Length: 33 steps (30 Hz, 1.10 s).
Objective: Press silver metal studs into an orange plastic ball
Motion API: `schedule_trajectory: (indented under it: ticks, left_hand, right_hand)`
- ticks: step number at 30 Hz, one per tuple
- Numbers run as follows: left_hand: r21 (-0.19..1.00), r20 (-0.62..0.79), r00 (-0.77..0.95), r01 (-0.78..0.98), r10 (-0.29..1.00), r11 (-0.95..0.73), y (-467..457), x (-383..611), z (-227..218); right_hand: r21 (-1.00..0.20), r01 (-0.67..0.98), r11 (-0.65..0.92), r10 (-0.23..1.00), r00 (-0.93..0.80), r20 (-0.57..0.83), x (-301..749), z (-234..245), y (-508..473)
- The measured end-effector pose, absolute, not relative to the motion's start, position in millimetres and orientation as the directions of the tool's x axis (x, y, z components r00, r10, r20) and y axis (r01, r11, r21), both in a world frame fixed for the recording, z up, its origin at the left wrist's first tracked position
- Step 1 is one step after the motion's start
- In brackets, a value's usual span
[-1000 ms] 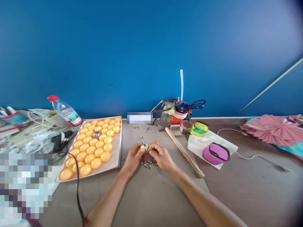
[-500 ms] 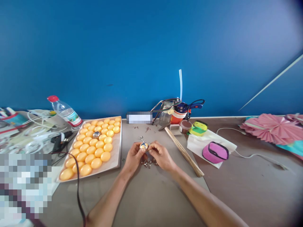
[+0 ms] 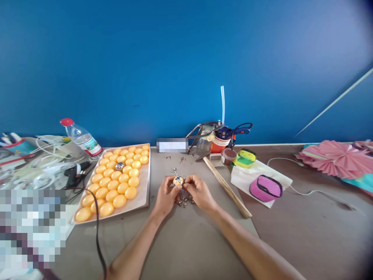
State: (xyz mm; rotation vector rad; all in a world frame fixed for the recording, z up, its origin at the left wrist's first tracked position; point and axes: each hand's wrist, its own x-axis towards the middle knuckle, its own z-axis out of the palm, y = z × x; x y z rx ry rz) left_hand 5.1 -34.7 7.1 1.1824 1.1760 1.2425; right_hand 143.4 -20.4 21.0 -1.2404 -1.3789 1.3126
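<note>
Between my two hands, over the middle of the table, is a small orange ball (image 3: 178, 181) with shiny silver bits on its face. My left hand (image 3: 165, 196) grips it from the left, thumb on the near side. At its right edge the thumb and fingers of my right hand (image 3: 200, 192) are pinched together; what they hold is too small to make out. Several little metal pieces (image 3: 182, 201) lie on the table under the hands. To the left, a white tray (image 3: 142, 194) holds rows of orange balls (image 3: 114, 185), among them one silver-covered ball (image 3: 119, 166).
Behind stand a glass jar (image 3: 204, 146) and an orange container (image 3: 219, 144) with tools. Wooden sticks (image 3: 227, 186) lie right of my hands, near a magenta pouch (image 3: 265, 188). A bottle (image 3: 84, 140) and cables (image 3: 43, 175) are on the left. A dark cord (image 3: 97, 233) crosses the tray's corner.
The ball has turned slightly in my fingers, and both hands have stayed in nearly the same place. The whole view has shifted a little.
</note>
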Motion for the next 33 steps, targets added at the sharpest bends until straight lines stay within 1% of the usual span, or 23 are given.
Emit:
schedule_trajectory:
  ticks: [3, 8, 13, 15, 18, 20, 21, 22, 24, 25, 27, 29, 31, 33]
  left_hand:
    - [0.999, -0.009, -0.008, -0.035, 1.000, 0.008, -35.7, 6.7, 8.5]
    - [0.996, -0.055, -0.013, -0.067, 0.998, 0.054, -36.8, 7.5, 14.0]
    - [0.998, -0.050, 0.004, -0.047, 0.999, 0.050, -38.1, 7.5, 15.5]
    - [0.996, -0.048, 0.012, -0.072, 0.999, 0.049, -38.1, 7.1, 13.1]
    - [0.986, -0.038, 0.054, -0.162, 0.998, 0.046, -37.4, 5.3, 8.0]
    - [0.975, -0.040, 0.080, -0.213, 0.996, 0.056, -36.6, 3.1, 5.2]
    - [0.972, -0.042, 0.086, -0.228, 0.995, 0.061, -36.1, 1.7, 4.4]
    - [0.969, -0.042, 0.084, -0.239, 0.996, 0.061, -35.5, 0.3, 3.9]
    - [0.966, -0.033, 0.067, -0.254, 0.997, 0.049, -34.2, -2.4, 3.9]
    - [0.964, -0.027, 0.055, -0.264, 0.998, 0.040, -33.5, -3.5, 4.4]
    - [0.957, -0.024, 0.043, -0.289, 0.999, 0.035, -32.3, -5.0, 5.6]
    - [0.947, -0.031, 0.039, -0.318, 0.999, 0.042, -31.5, -5.5, 6.8]
    - [0.936, -0.038, 0.040, -0.348, 0.998, 0.049, -31.0, -5.4, 7.5]
    - [0.923, -0.048, 0.046, -0.379, 0.998, 0.062, -30.7, -4.8, 7.6]
  right_hand:
    - [-0.993, 0.106, -0.043, 0.990, -0.128, -0.056, 142.9, 20.5, -19.9]
    - [-0.990, 0.140, 0.028, 0.986, -0.169, 0.004, 142.8, 24.5, -19.9]
    - [-0.995, 0.103, -0.004, 0.987, -0.160, -0.020, 141.4, 24.8, -20.9]
    - [-0.998, 0.060, -0.015, 0.984, -0.178, -0.025, 141.2, 22.3, -19.8]
    - [-0.997, -0.070, -0.035, 0.977, -0.213, -0.019, 143.4, 17.4, -15.0]
    - [-0.996, -0.086, -0.031, 0.981, -0.194, -0.014, 148.4, 14.0, -9.5]
    - [-0.999, -0.043, -0.013, 0.988, -0.153, -0.006, 152.2, 12.2, -6.3]
    - [-0.999, 0.041, 0.019, 0.992, -0.129, 0.013, 156.7, 10.2, -3.0]
    - [-0.963, 0.239, 0.126, 0.990, -0.085, 0.109, 166.7, 5.6, 3.3]
    - [-0.926, 0.333, 0.177, 0.983, -0.096, 0.154, 171.5, 3.0, 5.8]
    - [-0.828, 0.494, 0.265, 0.962, -0.188, 0.196, 179.3, -2.3, 9.2]
    - [-0.707, 0.628, 0.324, 0.942, -0.284, 0.180, 183.4, -6.8, 10.3]
    - [-0.602, 0.702, 0.381, 0.919, -0.356, 0.166, 184.3, -9.2, 10.0]
    - [-0.558, 0.718, 0.415, 0.904, -0.394, 0.165, 183.8, -8.7, 9.4]
